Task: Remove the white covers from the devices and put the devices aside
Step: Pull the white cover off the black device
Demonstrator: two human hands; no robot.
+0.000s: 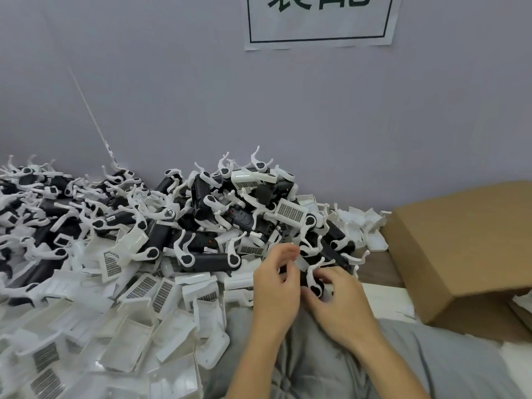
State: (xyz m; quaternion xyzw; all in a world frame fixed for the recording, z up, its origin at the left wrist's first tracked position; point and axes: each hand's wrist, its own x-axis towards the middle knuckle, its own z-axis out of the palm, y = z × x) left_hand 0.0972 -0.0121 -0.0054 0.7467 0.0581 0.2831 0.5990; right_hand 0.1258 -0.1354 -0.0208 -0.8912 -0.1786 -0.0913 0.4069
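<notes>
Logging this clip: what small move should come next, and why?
Probably pull the two hands apart to strip any cover. The left hand and right hand both grip one black-and-white device over the lap; blur hides whether a cover remains.

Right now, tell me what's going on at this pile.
A person is working a black device with white arms between both hands: the right hand grips it, the left hand is curled beside it. A heap of devices lies against the wall, loose white covers in front, a cardboard box on the right.
</notes>
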